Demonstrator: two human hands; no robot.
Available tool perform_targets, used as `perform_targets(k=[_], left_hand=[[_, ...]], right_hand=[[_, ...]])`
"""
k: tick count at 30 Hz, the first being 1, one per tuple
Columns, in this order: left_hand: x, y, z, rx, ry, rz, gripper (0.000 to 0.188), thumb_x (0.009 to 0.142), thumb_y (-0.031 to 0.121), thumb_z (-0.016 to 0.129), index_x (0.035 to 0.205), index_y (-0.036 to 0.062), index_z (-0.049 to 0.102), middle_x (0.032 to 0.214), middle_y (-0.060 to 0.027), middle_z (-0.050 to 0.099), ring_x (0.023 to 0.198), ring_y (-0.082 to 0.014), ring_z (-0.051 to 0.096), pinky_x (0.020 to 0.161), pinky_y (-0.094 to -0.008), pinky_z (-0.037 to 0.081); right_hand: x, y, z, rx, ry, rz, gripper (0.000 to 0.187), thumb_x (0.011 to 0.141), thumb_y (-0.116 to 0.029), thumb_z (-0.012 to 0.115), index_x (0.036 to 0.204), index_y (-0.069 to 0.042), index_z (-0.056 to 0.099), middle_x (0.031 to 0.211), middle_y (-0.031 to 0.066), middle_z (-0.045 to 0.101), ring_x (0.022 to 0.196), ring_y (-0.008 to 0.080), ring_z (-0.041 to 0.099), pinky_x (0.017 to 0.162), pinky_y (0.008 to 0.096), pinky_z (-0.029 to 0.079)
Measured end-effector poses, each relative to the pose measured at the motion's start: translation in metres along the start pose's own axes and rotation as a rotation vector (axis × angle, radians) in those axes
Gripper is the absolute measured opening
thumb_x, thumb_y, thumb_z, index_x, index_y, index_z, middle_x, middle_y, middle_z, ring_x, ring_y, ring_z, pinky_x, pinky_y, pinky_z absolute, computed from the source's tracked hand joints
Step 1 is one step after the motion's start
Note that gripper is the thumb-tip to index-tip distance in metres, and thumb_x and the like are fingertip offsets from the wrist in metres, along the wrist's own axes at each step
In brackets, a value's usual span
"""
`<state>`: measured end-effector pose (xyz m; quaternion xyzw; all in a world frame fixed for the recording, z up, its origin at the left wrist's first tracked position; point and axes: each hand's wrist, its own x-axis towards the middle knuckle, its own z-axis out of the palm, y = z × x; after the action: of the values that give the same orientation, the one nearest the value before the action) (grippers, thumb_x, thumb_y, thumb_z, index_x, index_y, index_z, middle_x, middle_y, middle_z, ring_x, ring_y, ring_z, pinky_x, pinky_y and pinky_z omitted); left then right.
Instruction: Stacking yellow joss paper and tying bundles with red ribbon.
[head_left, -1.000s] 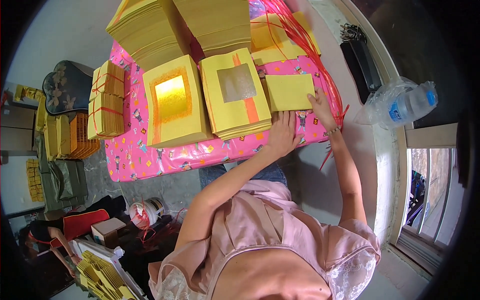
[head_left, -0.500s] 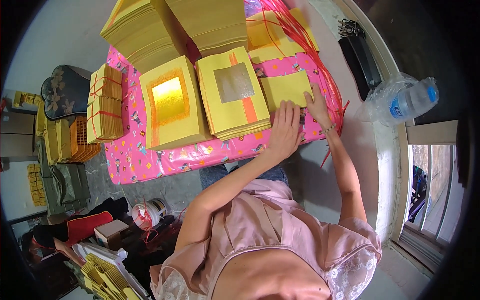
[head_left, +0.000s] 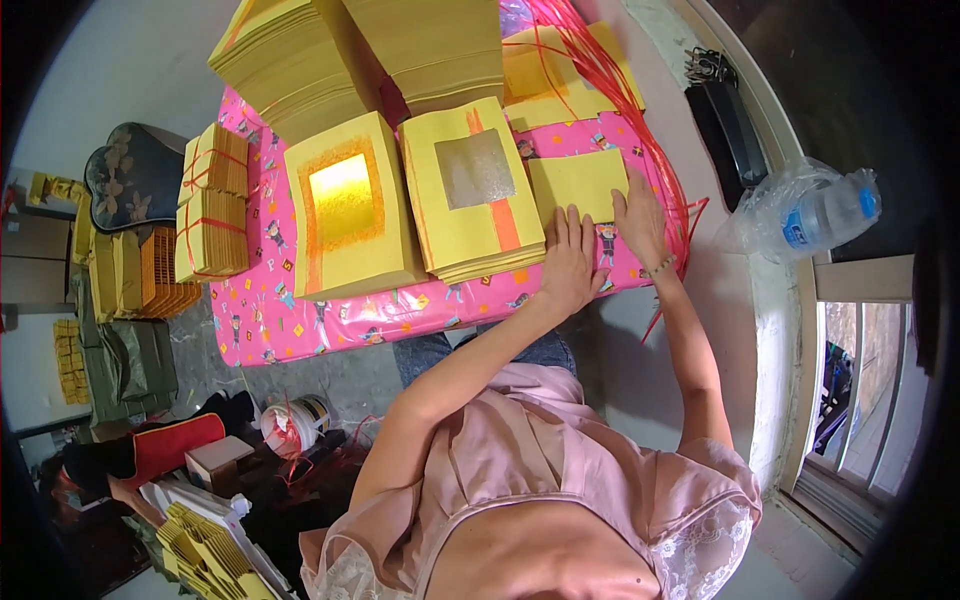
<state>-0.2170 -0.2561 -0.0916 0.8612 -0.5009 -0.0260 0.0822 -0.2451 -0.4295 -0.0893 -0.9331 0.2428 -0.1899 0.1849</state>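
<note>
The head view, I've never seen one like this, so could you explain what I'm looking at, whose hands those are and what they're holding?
There's no machine here: these are a person's bare hands, seen from a wide fisheye camera worn on their head and looking down, so straight edges bend. A pink patterned cover is spread on the work surface. On it are yellow paper stacks, one with a gold square and one with a silver square, plus bundles tied in red. The left hand lies open, fingertips at the near edge of a yellow paper piece. The right hand is at its right edge; I can't tell whether it grips.
</note>
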Motion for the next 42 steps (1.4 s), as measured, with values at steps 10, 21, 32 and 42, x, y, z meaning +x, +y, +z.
perform_targets(k=[10,21,32,42], left_hand=[[-0.002,-0.001,0.004,-0.02,0.001,-0.007,0.089,0.087,0.054,0.054,0.146,-0.0062,0.027,0.149,-0.032,0.026,0.139,-0.0482,0.022,0.114,-0.0566,0.018],[-0.003,0.0,0.003,-0.143,0.038,-0.031,0.087,0.085,0.05,0.057,0.144,-0.008,0.029,0.149,-0.0338,0.022,0.14,-0.051,0.017,0.115,-0.0581,0.013],[-0.018,-0.003,-0.031,-0.229,0.232,0.106,0.078,0.081,0.028,0.068,0.134,-0.0178,0.034,0.141,-0.0346,0.033,0.134,-0.0478,0.029,0.114,-0.0486,0.024],[-0.081,-0.093,-0.121,-0.405,0.41,-0.041,0.042,0.073,0.009,0.075,0.112,0.0063,0.06,0.11,-0.0148,0.056,0.101,-0.035,0.054,0.087,-0.0443,0.046]], right_hand=[[-0.015,0.001,0.012,-0.155,-0.218,-0.324,0.055,0.098,-0.027,0.048,0.147,-0.007,0.034,0.156,0.0159,0.025,0.144,0.0367,0.02,0.111,0.0451,0.032],[-0.013,0.008,0.018,-0.199,-0.226,-0.329,0.054,0.1,-0.032,0.042,0.15,-0.012,0.031,0.158,0.013,0.021,0.147,0.0337,0.015,0.109,0.0517,0.032],[0.005,-0.024,-0.029,-0.011,-0.223,-0.293,0.036,0.097,-0.019,0.049,0.129,-0.002,0.053,0.131,0.0188,0.054,0.122,0.0367,0.051,0.098,0.0421,0.044],[-0.005,-0.123,-0.067,0.303,-0.301,-0.69,0.035,0.083,-0.018,0.07,0.115,-0.004,0.063,0.107,0.0122,0.064,0.101,0.0295,0.061,0.086,0.0375,0.05]])
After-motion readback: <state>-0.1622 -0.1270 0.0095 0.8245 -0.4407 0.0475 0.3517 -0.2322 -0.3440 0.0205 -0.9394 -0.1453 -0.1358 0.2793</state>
